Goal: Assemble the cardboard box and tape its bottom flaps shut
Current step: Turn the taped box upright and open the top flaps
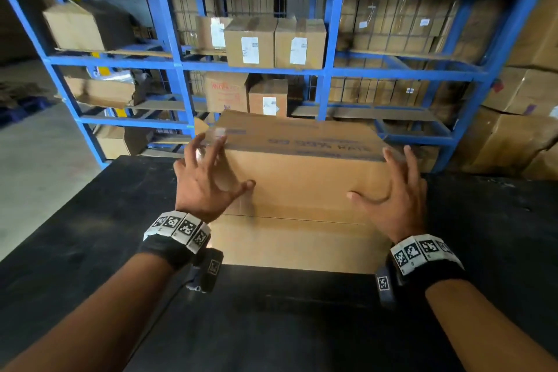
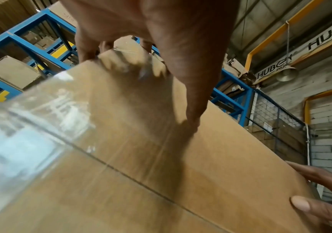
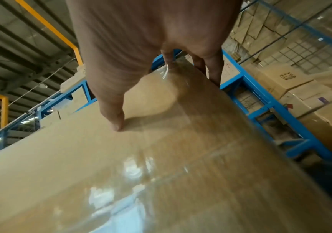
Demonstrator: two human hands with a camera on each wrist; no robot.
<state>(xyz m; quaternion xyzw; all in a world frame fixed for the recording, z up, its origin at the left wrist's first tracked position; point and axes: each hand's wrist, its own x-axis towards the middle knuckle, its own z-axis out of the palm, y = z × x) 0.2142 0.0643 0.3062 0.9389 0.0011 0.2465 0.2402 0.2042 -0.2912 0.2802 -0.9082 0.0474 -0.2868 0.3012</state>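
Cardboard box (image 1: pixel 302 190) sits at the tabletop's (image 1: pixel 90 251) far edge, seam up. My left hand (image 1: pixel 205 184) and right hand (image 1: pixel 395 199), fingers spread wide, press clear tape (image 2: pixel 41 119) at each end, apparently to bond it.

The brown cardboard box (image 1: pixel 302 190) lies closed on the black worktop (image 1: pixel 90 251), apparently with clear tape (image 2: pixel 41 126) across its flap seam.

Left hand (image 2: pixel 141 23) cropped by the left wrist view's top edge, cardboard box (image 1: pixel 302 184) print blurred, perhaps upside down, shelf labels (image 1: pixel 250 50) illegible
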